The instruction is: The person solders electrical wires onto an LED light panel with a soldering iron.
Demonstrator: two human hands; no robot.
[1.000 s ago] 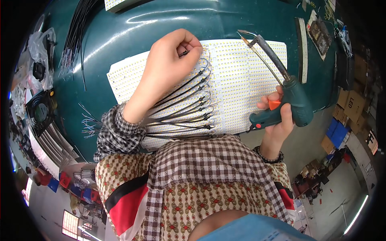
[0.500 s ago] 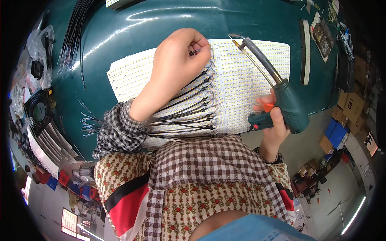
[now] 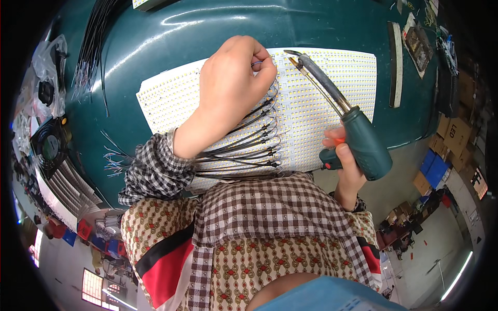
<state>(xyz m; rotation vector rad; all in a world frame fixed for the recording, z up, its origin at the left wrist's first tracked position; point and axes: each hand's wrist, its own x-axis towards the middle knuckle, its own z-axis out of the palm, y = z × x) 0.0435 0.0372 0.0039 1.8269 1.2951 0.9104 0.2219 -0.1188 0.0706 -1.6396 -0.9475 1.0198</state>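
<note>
My left hand (image 3: 228, 85) is closed in a pinch on a thin wire (image 3: 256, 63), over the far edge of a white LED panel (image 3: 332, 103). The wire's end is hidden by the fingers. In my right hand (image 3: 350, 168) is a green pistol-shaped soldering gun (image 3: 367, 142), its handle gripped with a finger by the red trigger. The gun's long metal tip (image 3: 303, 59) points up and left, just right of my left fingertips. Several black cables (image 3: 241, 139) lie across the panel below my left hand, their thin wire ends along its middle strip.
The panel lies on a green table (image 3: 290, 26). A bundle of black cables (image 3: 96, 46) lies at the far left, with a black fan (image 3: 51, 145) below it. On the right are a long narrow bar (image 3: 395, 65) and a dark, worn block (image 3: 417, 46).
The soldering gun has moved left, bringing its tip over the panel's far edge and closer to my left fingers. My left hand has shifted slightly right, still pinching.
</note>
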